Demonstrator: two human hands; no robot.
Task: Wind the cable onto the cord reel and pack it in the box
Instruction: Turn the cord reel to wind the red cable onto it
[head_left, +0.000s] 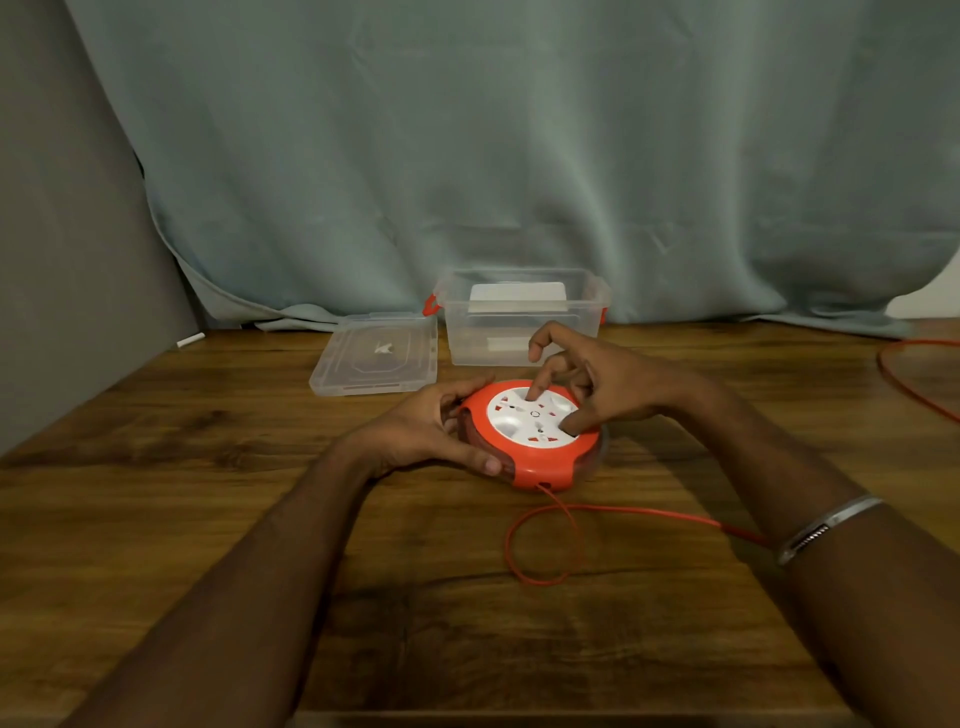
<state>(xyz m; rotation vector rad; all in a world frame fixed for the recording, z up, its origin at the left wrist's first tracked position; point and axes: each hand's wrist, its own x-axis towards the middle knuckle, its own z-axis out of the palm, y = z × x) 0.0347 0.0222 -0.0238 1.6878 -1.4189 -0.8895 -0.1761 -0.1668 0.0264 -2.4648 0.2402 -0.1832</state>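
The surface (208, 467) is dark wood with visible grain and a soft sheen. The cord reel (535, 436) is smooth orange and white plastic, slightly glossy. The box (519, 322) and the lid (374, 358) are clear plastic. The cable (623, 512) looks like thin red plastic. Behind, the curtain (519, 156) is matt grey-green cloth. The bracelet (826, 525) is shiny metal.

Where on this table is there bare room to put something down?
The table is bare left of the left hand and lid, and near the front edge. It is crowded around the cord reel, box, right hand and looping cable.
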